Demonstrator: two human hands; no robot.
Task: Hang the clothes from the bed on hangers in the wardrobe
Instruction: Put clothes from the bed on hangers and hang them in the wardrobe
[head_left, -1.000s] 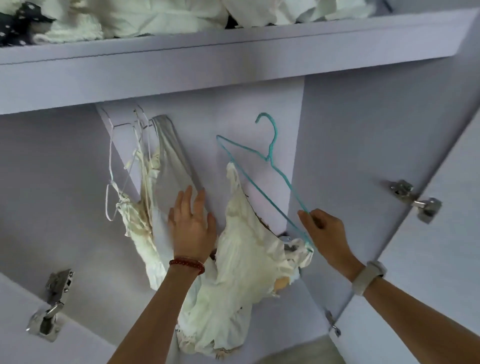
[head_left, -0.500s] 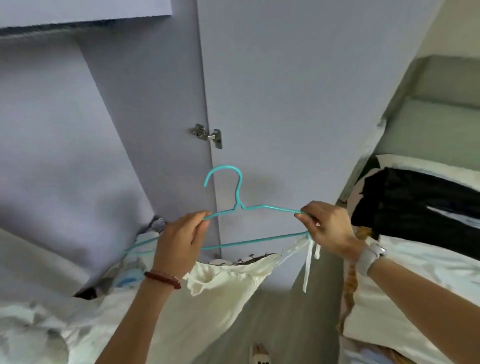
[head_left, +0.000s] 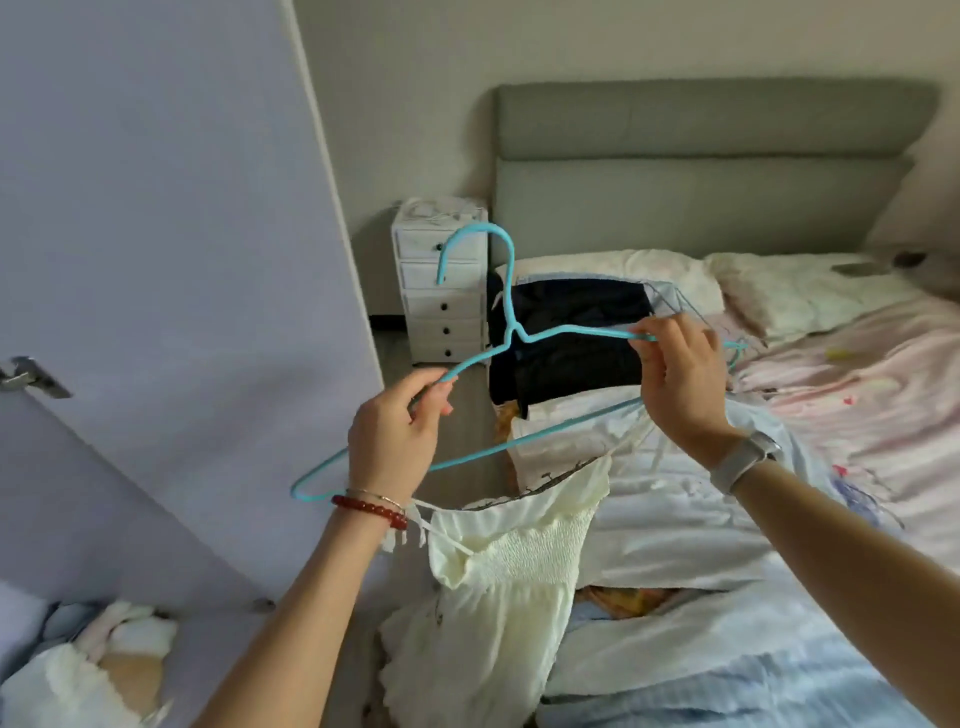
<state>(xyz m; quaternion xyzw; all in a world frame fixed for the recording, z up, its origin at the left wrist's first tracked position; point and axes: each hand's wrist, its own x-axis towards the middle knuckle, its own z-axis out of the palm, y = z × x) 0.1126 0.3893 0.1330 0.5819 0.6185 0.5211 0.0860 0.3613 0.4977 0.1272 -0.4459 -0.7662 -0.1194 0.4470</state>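
the view has swung from the wardrobe door (head_left: 156, 260) round to the bed (head_left: 831, 415). the left hand (head_left: 395, 441) pinches the left shoulder of the thin teal wire hanger (head_left: 511, 322), the right hand (head_left: 675, 374) pinches the right, holding it above the bed's edge. a cream smocked dress (head_left: 509, 561) dangles by its straps. dark folded clothes (head_left: 566, 332) lie near the pillow; a small white drawer unit (head_left: 441, 286) stands beside the grey padded headboard (head_left: 701, 156).

Dress (head_left: 498, 582) hem seemingly below frame edge
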